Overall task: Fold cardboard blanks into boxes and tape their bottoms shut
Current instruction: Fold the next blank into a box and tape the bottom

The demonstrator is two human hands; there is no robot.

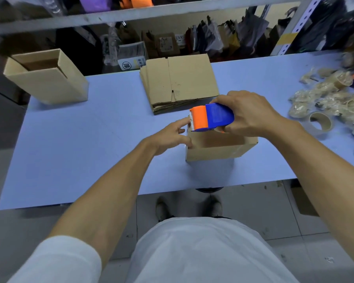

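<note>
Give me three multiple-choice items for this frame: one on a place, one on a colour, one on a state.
1. Where is the stack of flat cardboard blanks?
A. On the floor
B. On the blue table, beyond the hands
C. On the shelf

2. What colours is the plastic tape dispenser?
A. Orange and blue
B. Red and black
C. All green

3. How is the right hand?
A. Flat on the table
B. Hanging idle
C. Gripping the dispenser

B: the stack lies on the tabletop past the small cardboard box.
A: orange head, blue body.
C: fingers wrap it, while the left hand touches its toothed end.
</note>
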